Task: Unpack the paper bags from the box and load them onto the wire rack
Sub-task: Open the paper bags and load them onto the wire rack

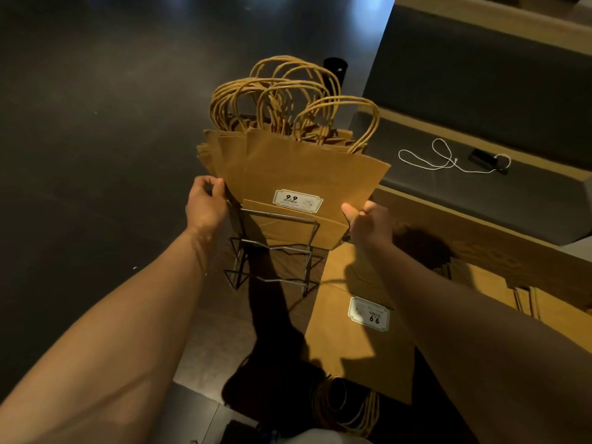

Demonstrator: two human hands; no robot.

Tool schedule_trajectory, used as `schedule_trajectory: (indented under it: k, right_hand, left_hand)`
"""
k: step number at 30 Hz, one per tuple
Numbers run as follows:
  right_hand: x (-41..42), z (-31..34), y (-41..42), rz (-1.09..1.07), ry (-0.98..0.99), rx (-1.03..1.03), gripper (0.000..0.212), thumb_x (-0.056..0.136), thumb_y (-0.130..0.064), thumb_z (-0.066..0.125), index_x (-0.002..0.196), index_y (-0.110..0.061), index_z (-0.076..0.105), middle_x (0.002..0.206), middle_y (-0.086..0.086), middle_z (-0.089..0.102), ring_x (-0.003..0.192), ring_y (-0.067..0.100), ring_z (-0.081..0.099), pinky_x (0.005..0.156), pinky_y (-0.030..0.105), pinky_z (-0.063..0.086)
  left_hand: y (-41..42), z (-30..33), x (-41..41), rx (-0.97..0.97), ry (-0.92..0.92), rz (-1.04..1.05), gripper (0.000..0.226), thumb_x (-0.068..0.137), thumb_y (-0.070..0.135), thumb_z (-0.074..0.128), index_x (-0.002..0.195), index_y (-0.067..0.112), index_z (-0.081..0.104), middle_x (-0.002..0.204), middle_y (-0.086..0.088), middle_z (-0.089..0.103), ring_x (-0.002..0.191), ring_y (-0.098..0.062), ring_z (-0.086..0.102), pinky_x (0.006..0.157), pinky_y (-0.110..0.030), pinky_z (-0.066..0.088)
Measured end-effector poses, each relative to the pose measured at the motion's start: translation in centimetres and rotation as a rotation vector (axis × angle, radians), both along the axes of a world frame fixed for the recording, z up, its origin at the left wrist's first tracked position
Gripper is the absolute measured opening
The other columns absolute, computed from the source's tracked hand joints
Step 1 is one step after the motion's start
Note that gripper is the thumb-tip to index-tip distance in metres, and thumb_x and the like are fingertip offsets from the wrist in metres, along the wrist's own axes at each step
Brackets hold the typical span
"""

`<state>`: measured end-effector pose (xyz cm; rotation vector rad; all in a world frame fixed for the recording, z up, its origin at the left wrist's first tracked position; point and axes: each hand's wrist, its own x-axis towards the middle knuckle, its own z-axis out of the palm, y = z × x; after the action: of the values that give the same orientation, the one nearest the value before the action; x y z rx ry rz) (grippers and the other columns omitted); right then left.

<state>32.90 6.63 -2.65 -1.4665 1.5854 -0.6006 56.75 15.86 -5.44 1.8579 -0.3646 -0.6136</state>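
Both hands, left & right, w/ fingers clamped on paper bags stood upright in wire rack.

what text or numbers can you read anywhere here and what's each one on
"9.9" on the white sticker on the front paper bag in the wire rack; its smaller print is too blurred to read.
"9.9", seen upside down, on the sticker on the flat bag lying to the right; the rest is unreadable.
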Motion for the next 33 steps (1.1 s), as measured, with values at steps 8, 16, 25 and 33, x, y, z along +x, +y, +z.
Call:
schedule_trajectory:
  k: [8,16,25,33]
  right_hand:
    - [-1.1,-0.8,-1.0,0.03,0.185,0.081,0.048,0.095,-0.005,0.054,0.142,-0.007,0.043,0.136,0.015,0.052,0.117,0.025,0.053,0.086,0.028,0.048]
    - [-3.2,-3.2,-0.9,-0.052,0.187,0.248,0.038,0.093,-0.011,0.056,0.13,-0.006,0.055,0.136,0.018,0.051,0.122,0.031,0.051,0.073,0.017,0.036]
    - [-11.6,-5.6,1.8,-0.203,0.236,0.334,0.032,0.093,-0.018,0.054,0.118,0.001,0.057,0.113,0.016,0.06,0.092,0.03,0.056,0.065,0.027,0.037]
    - [-15.7,-8.6,3.9,-0.152,0.169,0.606,0.038,0.096,-0.021,0.051,0.122,0.007,0.055,0.118,0.018,0.058,0.11,0.035,0.057,0.09,0.036,0.046]
  left_hand:
    - [1.7,0.3,-0.6,0.356,-0.111,0.043,0.016,0.099,0.023,0.051,0.102,0.014,0.064,0.097,-0.006,0.064,0.09,-0.02,0.059,0.084,-0.031,0.046]
    - [1.0,1.7,-8.0,0.053,-0.25,-0.374,0.035,0.093,0.02,0.057,0.058,0.014,0.053,0.057,0.003,0.052,0.058,-0.01,0.047,0.061,-0.028,0.042]
    - [-1.4,-2.2,-18.8,0.267,-0.088,-0.774,0.014,0.094,0.022,0.059,0.088,0.02,0.071,0.089,0.006,0.071,0.095,-0.016,0.065,0.093,-0.032,0.051]
    - [0.5,-6.8,-20.8,0.767,-0.077,-0.836,0.037,0.088,0.03,0.059,0.115,0.006,0.068,0.117,-0.013,0.067,0.104,-0.03,0.062,0.079,-0.029,0.045]
